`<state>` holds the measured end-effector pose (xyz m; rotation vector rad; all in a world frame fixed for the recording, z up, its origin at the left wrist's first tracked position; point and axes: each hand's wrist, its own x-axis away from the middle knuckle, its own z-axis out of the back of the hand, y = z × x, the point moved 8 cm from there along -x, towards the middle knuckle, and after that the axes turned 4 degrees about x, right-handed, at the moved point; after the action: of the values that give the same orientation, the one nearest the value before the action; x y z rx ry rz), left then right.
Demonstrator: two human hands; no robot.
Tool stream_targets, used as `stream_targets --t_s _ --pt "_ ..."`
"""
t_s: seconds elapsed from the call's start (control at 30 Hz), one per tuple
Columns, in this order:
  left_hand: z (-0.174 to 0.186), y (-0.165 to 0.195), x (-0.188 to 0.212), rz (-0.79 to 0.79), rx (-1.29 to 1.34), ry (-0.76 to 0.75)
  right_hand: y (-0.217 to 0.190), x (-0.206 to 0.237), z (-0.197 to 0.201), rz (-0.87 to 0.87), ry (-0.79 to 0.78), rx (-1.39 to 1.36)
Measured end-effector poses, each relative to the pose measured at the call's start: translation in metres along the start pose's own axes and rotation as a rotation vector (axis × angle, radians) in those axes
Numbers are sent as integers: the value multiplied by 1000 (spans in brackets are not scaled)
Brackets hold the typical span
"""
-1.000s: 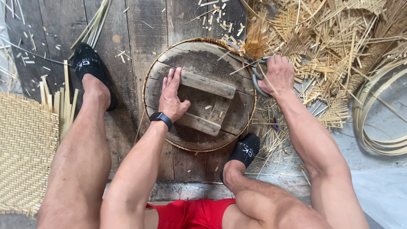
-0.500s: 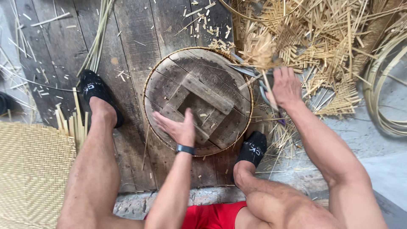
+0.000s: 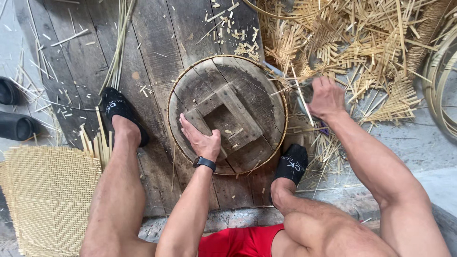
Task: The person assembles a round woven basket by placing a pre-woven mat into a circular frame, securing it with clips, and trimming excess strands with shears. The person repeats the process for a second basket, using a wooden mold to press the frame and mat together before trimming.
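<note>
A round wooden form (image 3: 247, 83) with a thin bamboo hoop around its rim lies flat on the plank floor between my feet. A square frame of wooden bars (image 3: 233, 107) is fixed on top of it. My left hand (image 3: 202, 140), with a black watch on its wrist, lies on the frame's lower left bar with its fingers curled over it. My right hand (image 3: 326, 97) is closed around a grey metal cutting tool (image 3: 304, 102) at the form's right edge, among loose bamboo strips.
A heap of cut bamboo strips (image 3: 362, 52) fills the upper right, with coiled bamboo hoops (image 3: 440, 81) at the far right. A woven bamboo mat (image 3: 47, 200) lies lower left. Long strips (image 3: 116, 52) lie on the planks, and black shoes (image 3: 16, 126) sit at the left edge.
The wooden form has turned, so its frame sits at a new angle. My left hand lifted off the upper bar and came down on the lower left bar. My right hand stayed at the rim.
</note>
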<state>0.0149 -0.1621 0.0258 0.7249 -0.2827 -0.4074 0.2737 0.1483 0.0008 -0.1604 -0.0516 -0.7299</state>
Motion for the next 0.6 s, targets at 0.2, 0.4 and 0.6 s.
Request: stream_targets --t_s 0.2,0.4,0.6 --pt "0 4 1 7 -10 10 -37 -46 13 122 139 125" --pt "1 6 0 -16 -9 26 -3 -48 -9 -14 -246 193" --pt "1 3 1 14 -16 14 89 -7 -15 -825 -228 -655"
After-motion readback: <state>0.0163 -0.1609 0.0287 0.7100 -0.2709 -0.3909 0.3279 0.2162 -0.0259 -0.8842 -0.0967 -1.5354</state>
